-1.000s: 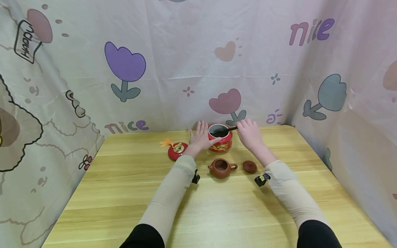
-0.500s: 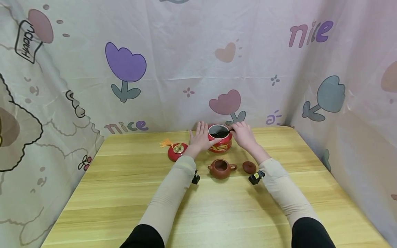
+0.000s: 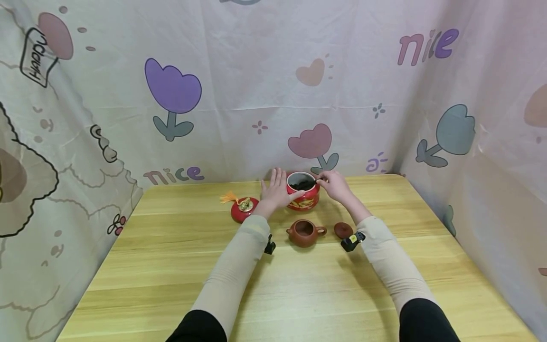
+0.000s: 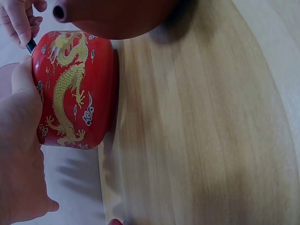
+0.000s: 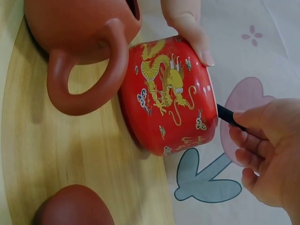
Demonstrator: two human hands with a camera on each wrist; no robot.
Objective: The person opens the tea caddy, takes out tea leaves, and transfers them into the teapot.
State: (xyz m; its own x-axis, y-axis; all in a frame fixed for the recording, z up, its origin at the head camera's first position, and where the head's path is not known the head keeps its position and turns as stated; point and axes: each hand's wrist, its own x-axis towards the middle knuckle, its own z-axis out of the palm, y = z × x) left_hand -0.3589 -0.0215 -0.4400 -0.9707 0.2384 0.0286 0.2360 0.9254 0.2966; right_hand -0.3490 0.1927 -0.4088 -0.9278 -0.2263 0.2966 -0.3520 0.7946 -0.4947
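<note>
A red jar [image 3: 304,204] with a golden dragon stands upright near the table's back edge, its mouth uncovered and dark material inside. My left hand [image 3: 275,192] rests against the jar's left side, fingers straight and spread, the thumb along the front near the rim. Between thumb and fingers, my right hand [image 3: 335,186] pinches the handle of a black scoop [image 5: 229,116]. The scoop's far end is down in the jar; the wrist views hide it behind the jar wall. In front of the jar sits a brown clay teapot [image 3: 301,240], uncovered, its spout to the left.
The small brown teapot lid [image 3: 344,230] lies right of the teapot, below my right forearm. Left of my left hand is the red jar lid [image 3: 241,214] with a gold knob and orange tassel. A patterned curtain [image 3: 239,142] hangs right behind the wooden table [image 3: 179,266].
My right hand has moved left, toward the jar's mouth, and the scoop has gone further into the jar. The left hand, jar and teapot have stayed in place.
</note>
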